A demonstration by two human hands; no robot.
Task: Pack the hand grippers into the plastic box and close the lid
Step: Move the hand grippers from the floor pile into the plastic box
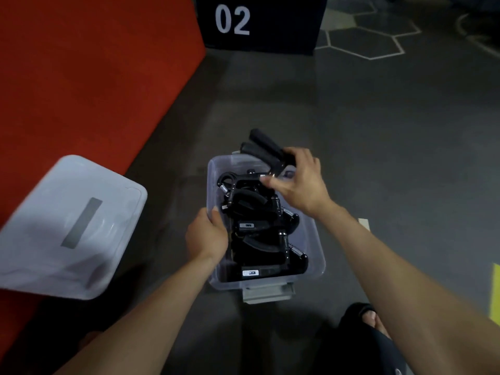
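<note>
The clear plastic box [315, 255] sits on the dark floor [365, 131], with its long sides running away from the viewer and a grey latch [266, 293] sticking out of its near end. The left hand [207, 236] grips the left rim, thumb hooked over the edge and fingers curled down the outer wall. The right hand [300, 180] is above the far end of the box, its fingers and thumb closed around one black hand gripper [263, 147], whose two foam handles jut past the far rim. Several more hand grippers [259, 228] lie packed inside, crowding the box from the near wall to roughly the middle and beyond; their springs and handles overlap so that a count cannot be made.

The lid [70, 228] lies off the box, well to the left, resting tilted on the red mat [81, 77] with its lower corner overhanging the mat's edge. Open floor lies to the right of the box and beyond its far end. A black block [259, 23] marked "02" stands further back.

The right hand is blurred, and it hides the far right corner of the box. A sandalled foot [370, 318] shows at the lower right, partly cut off, and a yellow strip [495, 293] is clipped by the right border.
</note>
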